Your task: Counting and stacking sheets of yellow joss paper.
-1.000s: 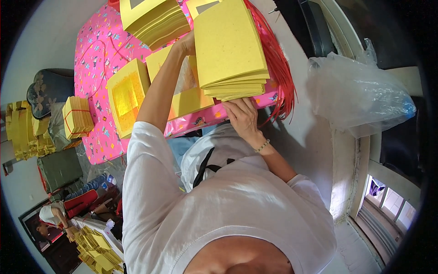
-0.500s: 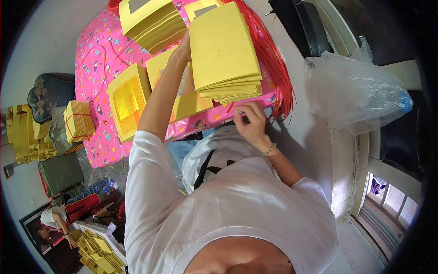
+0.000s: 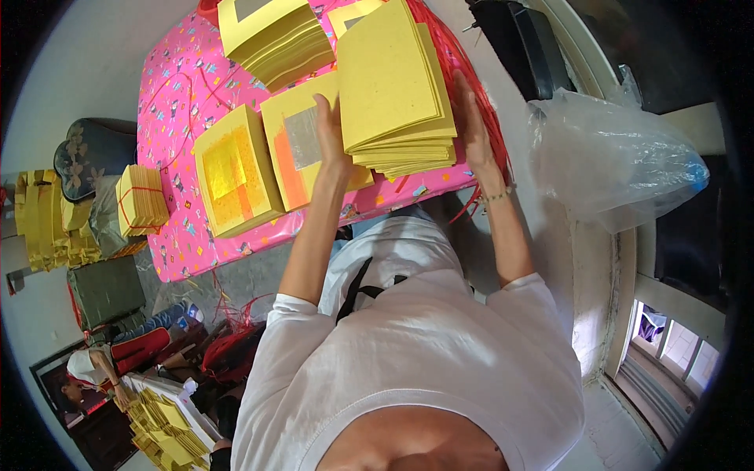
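Observation:
A tall stack of yellow paper (image 3: 395,90) stands at the right of the table, its layers uneven along the near edge and its top bundle slightly askew. My left hand (image 3: 333,140) lies against the stack's left side, thumb raised and apart, some fingers hidden by the paper. Along the opposite side my right hand (image 3: 473,129) is stretched out flat, beside the red strings (image 3: 494,157). To the left sit a yellow stack with an orange and silver patch (image 3: 297,149) and another with an orange and gold patch (image 3: 228,177). Farther back is a thick yellow stack (image 3: 279,43).
A pink patterned cloth (image 3: 177,224) covers the table. At its left edge stands a tied yellow bundle (image 3: 142,200), near a dark cushioned chair (image 3: 93,161). A clear plastic bag (image 3: 620,161) hangs at right. Another person (image 3: 98,369) works by yellow paper piles (image 3: 169,428) at lower left.
My left hand has drawn back from among the far stacks to the tall stack's left side, uncovering the silver patch. My right hand has risen from the near edge to its right side.

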Demonstrator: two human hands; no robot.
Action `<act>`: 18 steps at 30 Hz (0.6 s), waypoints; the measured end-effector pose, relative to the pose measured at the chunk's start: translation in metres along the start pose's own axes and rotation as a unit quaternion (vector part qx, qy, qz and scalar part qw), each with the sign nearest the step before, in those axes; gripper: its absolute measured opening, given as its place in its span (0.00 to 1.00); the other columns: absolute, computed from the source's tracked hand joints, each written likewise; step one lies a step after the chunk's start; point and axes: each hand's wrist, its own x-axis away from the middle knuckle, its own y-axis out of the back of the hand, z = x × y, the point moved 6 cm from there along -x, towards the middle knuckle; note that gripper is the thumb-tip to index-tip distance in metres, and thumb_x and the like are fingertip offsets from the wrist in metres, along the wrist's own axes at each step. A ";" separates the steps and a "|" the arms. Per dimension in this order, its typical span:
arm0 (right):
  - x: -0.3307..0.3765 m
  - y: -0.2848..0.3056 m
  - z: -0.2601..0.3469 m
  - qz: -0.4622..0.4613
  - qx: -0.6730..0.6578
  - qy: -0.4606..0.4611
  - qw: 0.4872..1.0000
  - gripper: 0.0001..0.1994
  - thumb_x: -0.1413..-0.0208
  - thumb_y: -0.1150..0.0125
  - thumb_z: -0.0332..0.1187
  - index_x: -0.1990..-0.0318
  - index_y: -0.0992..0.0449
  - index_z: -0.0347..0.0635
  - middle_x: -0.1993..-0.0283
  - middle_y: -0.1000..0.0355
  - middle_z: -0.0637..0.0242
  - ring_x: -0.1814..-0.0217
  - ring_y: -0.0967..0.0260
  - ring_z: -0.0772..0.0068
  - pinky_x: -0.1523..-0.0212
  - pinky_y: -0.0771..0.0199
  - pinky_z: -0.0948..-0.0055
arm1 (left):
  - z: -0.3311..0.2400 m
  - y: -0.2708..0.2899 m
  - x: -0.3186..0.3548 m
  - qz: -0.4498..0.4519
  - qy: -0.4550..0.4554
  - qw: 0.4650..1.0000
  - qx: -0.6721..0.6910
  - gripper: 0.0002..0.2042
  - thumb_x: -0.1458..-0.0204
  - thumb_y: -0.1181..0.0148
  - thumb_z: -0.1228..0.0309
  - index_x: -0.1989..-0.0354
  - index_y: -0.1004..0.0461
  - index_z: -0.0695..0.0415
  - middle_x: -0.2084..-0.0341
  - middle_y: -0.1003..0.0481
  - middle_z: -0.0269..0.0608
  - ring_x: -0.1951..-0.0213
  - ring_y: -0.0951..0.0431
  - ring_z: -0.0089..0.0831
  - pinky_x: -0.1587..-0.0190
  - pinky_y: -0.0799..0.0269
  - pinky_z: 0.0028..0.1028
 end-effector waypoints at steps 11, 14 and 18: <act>-0.001 -0.015 -0.016 0.061 -0.068 -0.025 0.995 0.30 0.35 0.68 0.49 0.32 0.63 0.44 0.28 0.65 0.64 0.27 0.70 0.69 0.30 0.70 0.71 | 0.045 -0.002 0.006 -0.044 0.036 0.996 0.063 0.38 0.47 0.62 0.36 0.43 0.40 0.60 0.48 0.34 0.47 0.47 0.33 0.37 0.47 0.36 0.36; 0.000 -0.017 -0.014 0.058 -0.070 -0.029 0.995 0.30 0.35 0.67 0.49 0.32 0.62 0.43 0.28 0.64 0.64 0.27 0.69 0.69 0.30 0.69 0.71 | 0.031 -0.019 0.011 -0.004 0.005 0.998 0.061 0.37 0.46 0.64 0.38 0.43 0.40 0.61 0.49 0.33 0.47 0.48 0.32 0.35 0.47 0.36 0.34; 0.000 -0.018 -0.010 0.050 -0.074 -0.033 0.995 0.30 0.36 0.65 0.48 0.32 0.61 0.43 0.29 0.63 0.64 0.27 0.67 0.70 0.31 0.68 0.71 | 0.024 -0.028 0.008 0.011 -0.018 0.994 0.110 0.29 0.42 0.65 0.43 0.46 0.36 0.56 0.54 0.30 0.40 0.53 0.29 0.33 0.50 0.32 0.34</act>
